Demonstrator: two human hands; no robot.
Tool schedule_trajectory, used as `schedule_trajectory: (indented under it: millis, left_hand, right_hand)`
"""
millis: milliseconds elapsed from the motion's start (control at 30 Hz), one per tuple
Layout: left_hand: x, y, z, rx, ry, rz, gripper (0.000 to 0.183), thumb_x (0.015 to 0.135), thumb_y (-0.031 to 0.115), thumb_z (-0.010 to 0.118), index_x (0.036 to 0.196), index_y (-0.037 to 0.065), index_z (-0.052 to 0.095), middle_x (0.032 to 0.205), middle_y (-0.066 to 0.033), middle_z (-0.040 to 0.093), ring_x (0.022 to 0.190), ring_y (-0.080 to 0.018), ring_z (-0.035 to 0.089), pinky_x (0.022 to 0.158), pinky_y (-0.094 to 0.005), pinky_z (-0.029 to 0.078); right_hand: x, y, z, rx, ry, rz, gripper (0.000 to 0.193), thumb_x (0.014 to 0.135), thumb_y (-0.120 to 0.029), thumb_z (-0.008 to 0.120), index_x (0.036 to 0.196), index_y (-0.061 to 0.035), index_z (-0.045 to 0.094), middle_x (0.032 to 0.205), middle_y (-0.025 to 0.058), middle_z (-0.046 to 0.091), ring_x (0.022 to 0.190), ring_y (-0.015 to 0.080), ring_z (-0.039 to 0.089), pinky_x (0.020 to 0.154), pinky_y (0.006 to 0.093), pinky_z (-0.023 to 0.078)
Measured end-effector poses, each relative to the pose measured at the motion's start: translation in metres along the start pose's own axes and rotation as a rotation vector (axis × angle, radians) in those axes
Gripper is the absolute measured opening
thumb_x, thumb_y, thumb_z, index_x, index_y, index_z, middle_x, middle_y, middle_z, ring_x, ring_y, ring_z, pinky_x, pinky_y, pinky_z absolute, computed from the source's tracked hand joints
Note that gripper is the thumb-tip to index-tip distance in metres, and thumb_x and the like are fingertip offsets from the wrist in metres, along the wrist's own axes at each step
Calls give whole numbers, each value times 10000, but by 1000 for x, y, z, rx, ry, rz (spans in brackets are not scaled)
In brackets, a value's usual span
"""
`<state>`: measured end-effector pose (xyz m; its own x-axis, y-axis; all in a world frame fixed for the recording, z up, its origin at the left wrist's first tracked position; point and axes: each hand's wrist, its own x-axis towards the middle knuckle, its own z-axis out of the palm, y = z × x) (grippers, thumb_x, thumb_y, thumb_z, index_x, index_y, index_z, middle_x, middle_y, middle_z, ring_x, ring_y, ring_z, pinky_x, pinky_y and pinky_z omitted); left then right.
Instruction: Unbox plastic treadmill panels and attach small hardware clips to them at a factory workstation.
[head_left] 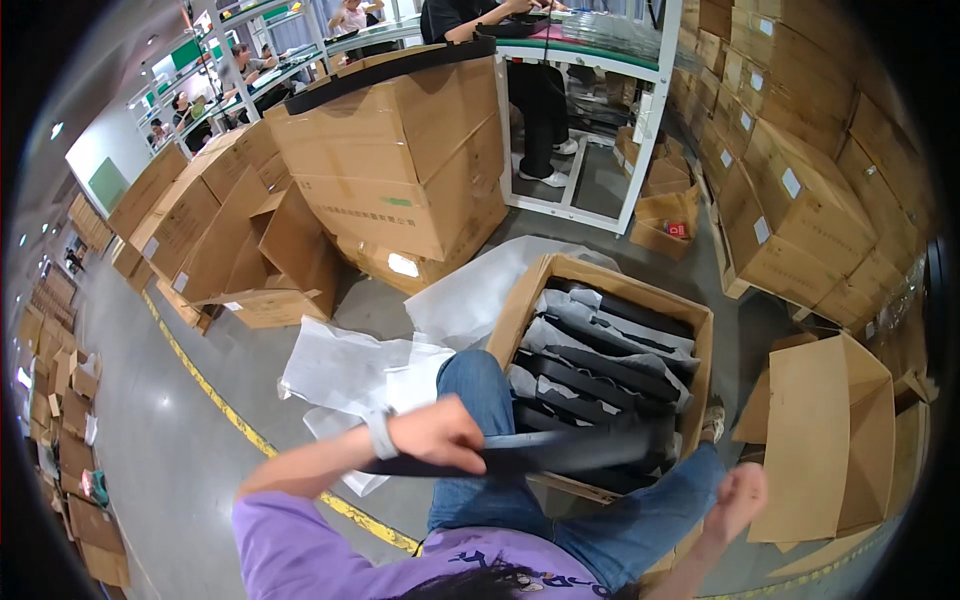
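Note:
My left hand [440,434], with a pale band at its wrist, is closed round one end of a long black plastic strip [570,452]. The strip lies across my lap and over the near side of an open carton [520,302]; its far end is smeared by motion. Inside the carton, several similar black parts [590,376] stand in rows with white wrapping sheets between them. My right hand [738,502] is off to the right above my knee, its fingers curled, apart from the strip. Nothing shows in it.
White wrapping sheets [350,368] lie on the floor left of the carton. A tall carton [370,160] bears a black strip on top. Open cartons stand at left and right [810,430]. Stacked cartons [800,200] line the right; people sit or stand at benches behind.

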<state>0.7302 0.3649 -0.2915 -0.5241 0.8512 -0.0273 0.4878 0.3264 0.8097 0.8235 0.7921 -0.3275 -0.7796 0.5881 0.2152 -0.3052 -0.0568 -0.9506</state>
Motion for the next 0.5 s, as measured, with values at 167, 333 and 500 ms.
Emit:
schedule_trajectory:
  millis: [167, 333, 500]
  left_hand:
    - [-22, 49, -136, 411, 340, -70, 454, 768, 240, 738, 540, 30, 406, 507, -96, 309, 448, -219, 314, 443, -345, 259]
    - [4, 41, -286, 1629, 583, -259, 201, 787, 282, 644, 700, 104, 610, 702, -74, 612, 651, -267, 623, 568, -383, 476]
    - [28, 12, -439, 1861, 724, -453, 232, 790, 320, 661, 730, 96, 664, 754, -88, 658, 742, -272, 651, 640, -387, 508]
  right_hand:
    - [28, 14, 2, 120, 132, 80, 283, 920, -155, 537, 663, -57, 473, 560, -43, 384, 448, 22, 268, 400, 214, 160]
    - [18, 112, 23, -634, -153, -11, 266, 868, -125, 591, 650, 17, 535, 565, 9, 494, 566, 66, 423, 508, 249, 330]
    - [-20, 165, 23, -691, -320, 138, 255, 819, -140, 639, 654, 31, 545, 520, 21, 462, 526, 69, 421, 495, 264, 344]
